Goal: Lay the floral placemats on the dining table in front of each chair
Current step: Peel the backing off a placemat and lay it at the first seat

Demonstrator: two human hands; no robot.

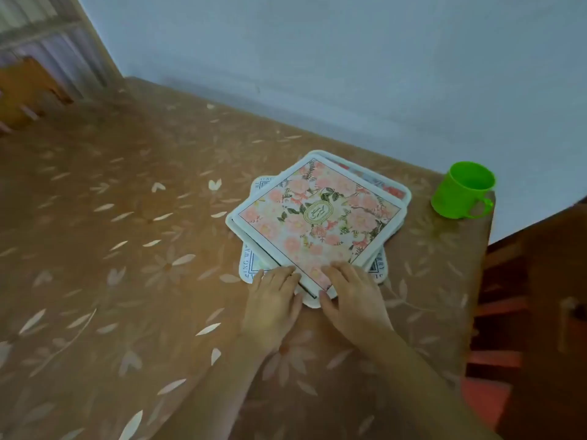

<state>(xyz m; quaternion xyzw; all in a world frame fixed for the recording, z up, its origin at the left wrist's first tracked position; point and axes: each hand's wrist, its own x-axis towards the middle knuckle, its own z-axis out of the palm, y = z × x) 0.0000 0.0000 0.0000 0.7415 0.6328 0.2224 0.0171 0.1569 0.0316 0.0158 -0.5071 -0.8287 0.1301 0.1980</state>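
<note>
a stack of floral placemats (317, 222) lies on the counter (127, 249), toward its 3 o'clock end, with a green mug (462, 192) well apart at the stack's 2 o'clock. the mats sit fanned and skewed, corners poking out at several angles. they look thin, flat and fairly stiff, light to lift, and probably slick against each other, so the top one should slide or peel off easily from a corner or edge. both hands meet the stack at its 6 o'clock corner: the left hand (273, 300) rests flat on the counter with its fingertips touching the edge, the right hand (352, 296) lies palm down over the corner. neither grip is closed on a mat yet; both are open, fingers spread.
</note>
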